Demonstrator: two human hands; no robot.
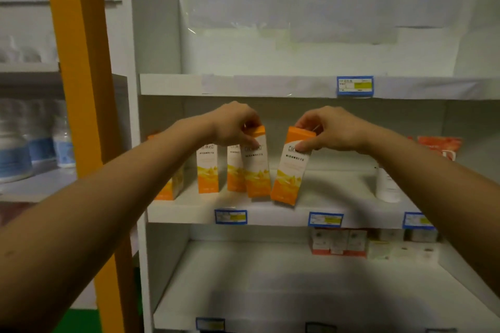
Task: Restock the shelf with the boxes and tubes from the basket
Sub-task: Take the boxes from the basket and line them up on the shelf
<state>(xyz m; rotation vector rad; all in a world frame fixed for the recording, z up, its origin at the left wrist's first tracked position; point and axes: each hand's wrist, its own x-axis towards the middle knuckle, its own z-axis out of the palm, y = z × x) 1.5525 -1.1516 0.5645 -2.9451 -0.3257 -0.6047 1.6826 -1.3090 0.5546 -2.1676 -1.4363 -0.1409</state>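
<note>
Hands both gripping box tops: left hand (232, 127) steadying left box (257, 165), right hand (327, 130) tilting right box (289, 167) onto middle shelf (270, 215). Three boxes already standing alongside (basket out of view); remaining stock cannot be judged.

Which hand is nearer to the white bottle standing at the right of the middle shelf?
Right. The right hand grips a tilted orange box just left of the white bottle. The left hand holds another orange box, farther left.
</note>
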